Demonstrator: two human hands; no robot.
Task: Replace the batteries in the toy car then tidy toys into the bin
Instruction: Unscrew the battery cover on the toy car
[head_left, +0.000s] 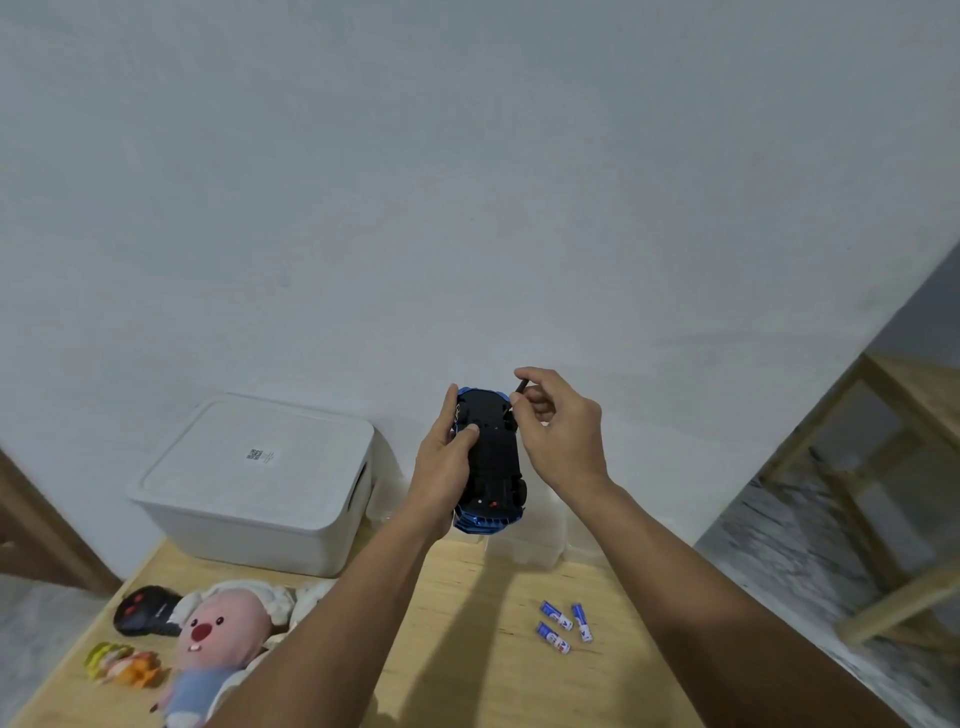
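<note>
The left hand (448, 457) grips the car (491, 460) upside down, held up above the table (467, 623), thumb pressed on the dark underside. The right hand (558, 431) pinches a small dark tool (520, 388), likely a screwdriver, at the car's far end, probably working the battery cover.

To do this well, the person should keep the car steady, seat the tip square before turning, and work lower over the table so a loose screw or cover lands there.

3 batteries (563, 626) lie just right of centre, near the right edge, where a sweeping forearm could knock them off. The bin (260, 483) sits lidded at the back left; the plush (218, 639), a remote (148, 610) and a small toy (122, 662) crowd the left. Open wood lies in the middle.
</note>
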